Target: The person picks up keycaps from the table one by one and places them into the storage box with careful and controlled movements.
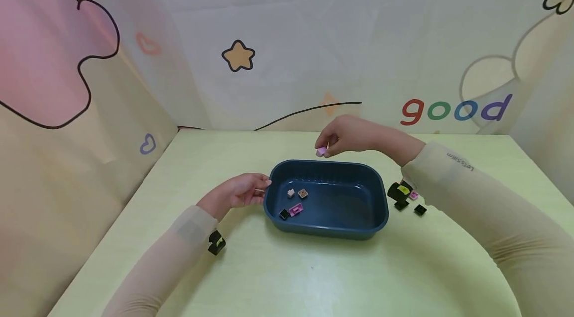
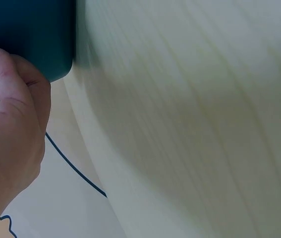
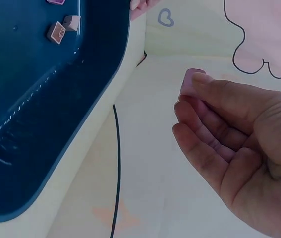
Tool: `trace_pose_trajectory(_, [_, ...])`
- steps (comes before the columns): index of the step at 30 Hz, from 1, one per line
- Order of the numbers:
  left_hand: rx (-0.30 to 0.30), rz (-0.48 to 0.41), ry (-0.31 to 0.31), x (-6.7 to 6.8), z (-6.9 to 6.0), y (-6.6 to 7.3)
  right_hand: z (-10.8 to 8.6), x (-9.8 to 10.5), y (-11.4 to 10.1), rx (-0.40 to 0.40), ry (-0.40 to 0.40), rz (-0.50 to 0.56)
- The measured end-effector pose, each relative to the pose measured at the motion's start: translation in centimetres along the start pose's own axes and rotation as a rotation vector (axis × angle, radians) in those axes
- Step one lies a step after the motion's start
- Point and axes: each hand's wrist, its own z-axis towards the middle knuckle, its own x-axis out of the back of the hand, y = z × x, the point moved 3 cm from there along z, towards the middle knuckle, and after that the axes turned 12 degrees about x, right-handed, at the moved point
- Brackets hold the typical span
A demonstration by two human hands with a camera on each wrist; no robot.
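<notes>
both our hands curl, our left hand (image 1: 242, 191) gripping the blue tray (image 1: 329, 232) beside it, seemingly to steady it, our right hand (image 1: 344, 134) pinching a small pink piece (image 1: 320, 151).

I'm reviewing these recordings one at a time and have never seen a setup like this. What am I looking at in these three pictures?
There is no robot here: a person works with two bare hands. The widest picture comes from a camera worn on the head, looking forward and down. The other two come from cameras on the wrists, each watching its own hand.

On the pale table stands a dark blue tray. The left hand grips its left edge. The right hand pinches a small pink piece above the table, beyond the tray's far rim. Four small pieces lie inside the tray, and a few more lie on the table to its right, partly hidden near the right sleeve.
</notes>
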Motion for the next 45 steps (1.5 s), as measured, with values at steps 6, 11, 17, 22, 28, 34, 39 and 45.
trace_pose_trajectory(6, [-0.007, -0.006, -0.01, 0.1, 0.1, -0.2, 1.2, -1.2, 0.1, 0.016, -0.032, 0.025])
trace_pose_trajectory(11, [-0.015, -0.009, -0.018, 0.0, 0.0, -0.1, 2.1, -2.7, 0.7, 0.014, -0.092, 0.025])
trace_pose_trajectory(17, [-0.004, -0.022, -0.02, 0.0, 0.0, 0.0, 3.1, -4.4, 1.2, 0.012, -0.173, 0.043])
trace_pose_trajectory(22, [0.006, -0.034, -0.004, 0.0, 0.0, 0.0, 3.7, -5.4, 1.4, -0.005, -0.216, 0.037])
trace_pose_trajectory(28, [0.012, -0.041, 0.001, 0.0, 0.0, 0.0, 4.4, -6.5, 1.9, -0.018, -0.233, 0.017])
trace_pose_trajectory(34, [0.004, -0.031, -0.001, 0.1, 0.0, 0.0, 4.7, -7.2, 2.1, -0.034, -0.26, 0.02])
trace_pose_trajectory(39, [-0.002, -0.027, -0.006, 0.2, 0.2, -0.1, 4.9, -7.9, 2.4, -0.065, -0.283, 0.004])
trace_pose_trajectory(45, [-0.016, -0.02, -0.021, 0.2, 0.3, -0.2, 4.8, -8.3, 2.7, -0.088, -0.301, -0.01])
